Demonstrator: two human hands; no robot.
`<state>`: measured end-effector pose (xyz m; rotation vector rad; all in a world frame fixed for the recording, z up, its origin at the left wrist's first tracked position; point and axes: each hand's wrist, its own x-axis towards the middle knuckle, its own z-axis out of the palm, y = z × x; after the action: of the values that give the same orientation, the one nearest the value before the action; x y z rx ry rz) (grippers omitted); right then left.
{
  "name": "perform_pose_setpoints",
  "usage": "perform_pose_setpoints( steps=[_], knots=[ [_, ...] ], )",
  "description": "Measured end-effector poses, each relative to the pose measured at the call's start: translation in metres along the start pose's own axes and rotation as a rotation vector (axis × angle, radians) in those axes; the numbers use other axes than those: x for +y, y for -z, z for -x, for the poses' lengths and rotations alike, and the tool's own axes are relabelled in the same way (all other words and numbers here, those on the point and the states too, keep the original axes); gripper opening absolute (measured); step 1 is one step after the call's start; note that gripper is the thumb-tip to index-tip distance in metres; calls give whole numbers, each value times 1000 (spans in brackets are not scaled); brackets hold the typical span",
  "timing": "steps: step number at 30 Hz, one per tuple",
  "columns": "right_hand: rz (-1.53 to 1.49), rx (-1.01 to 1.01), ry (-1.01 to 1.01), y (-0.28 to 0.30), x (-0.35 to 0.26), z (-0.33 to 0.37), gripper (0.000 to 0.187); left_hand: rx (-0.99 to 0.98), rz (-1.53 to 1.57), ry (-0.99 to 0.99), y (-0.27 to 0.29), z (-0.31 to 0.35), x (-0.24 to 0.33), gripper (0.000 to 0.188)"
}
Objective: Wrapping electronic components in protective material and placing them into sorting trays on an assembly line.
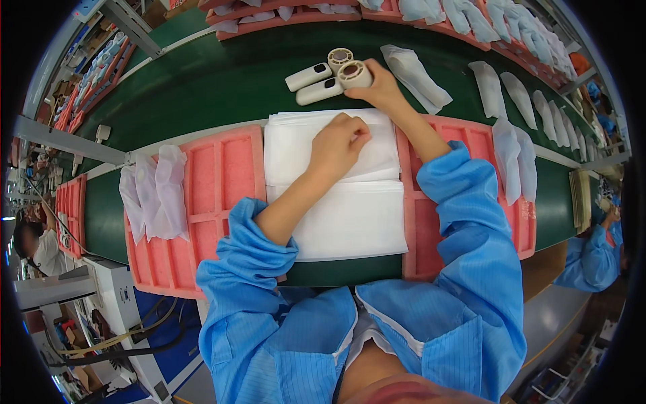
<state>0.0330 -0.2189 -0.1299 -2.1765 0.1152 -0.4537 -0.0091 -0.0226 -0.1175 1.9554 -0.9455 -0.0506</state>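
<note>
At the far side of the stack, my right hand (383,87) has its thumb and fingers closed round the round head of a white handheld device (319,92). This device has a straight handle with a dark oval window and a ringed opening in its head. A second, matching white device (308,77) lies right behind it on the green work surface. My left hand (338,149) is over a stack of thin white sleeves (336,222), its fingers curled together. Whatever those fingertips pinch, if anything, is hidden. Beyond my right hand lies a filled white sleeve (416,77).
Pink foam trays with compartments flank the stack, one at left (225,168) and one at right (420,232), both bearing wrapped pieces. Several wrapped items lie along the green belt (202,87) at right. More loaded trays (289,18) stand at the back. Metal posts rise at both sides.
</note>
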Motion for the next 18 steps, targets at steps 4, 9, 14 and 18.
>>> perform_pose_setpoints(
  steps=[4,9,14,18],
  knots=[
    [113,246,156,63,-53,13,57,69,424,43,26,-12,-18,9],
    [-332,144,258,152,-92,40,64,36,585,149,53,-19,-1,11],
    [-257,-18,415,161,-112,53,63,28,654,199,59,-21,4,11],
    [-182,-191,439,142,-123,52,59,-22,649,219,54,-20,-5,10]
  ],
)
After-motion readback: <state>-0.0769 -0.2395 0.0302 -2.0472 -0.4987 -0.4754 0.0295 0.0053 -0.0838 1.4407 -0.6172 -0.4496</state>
